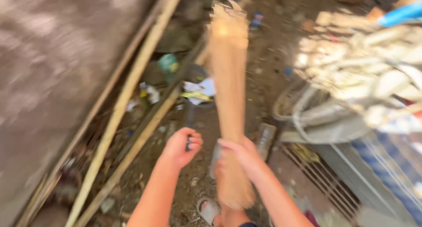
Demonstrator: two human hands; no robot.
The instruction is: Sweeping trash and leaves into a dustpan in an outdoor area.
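My right hand grips a thick pale bamboo piece that stands nearly upright, its split top end near the frame's upper edge and its lower end by my foot in a grey sandal. My left hand is closed around a dark handle of a tool that points away over the ground. The tool's far end is blurred and hard to make out. Both hands sit close together, the left just left of the bamboo.
Long bamboo poles lie slanted along a grey wall on the left. Litter and scraps cover the dirt. A heap of pale cut pieces sits at the right, above a metal grate and a striped blue cloth.
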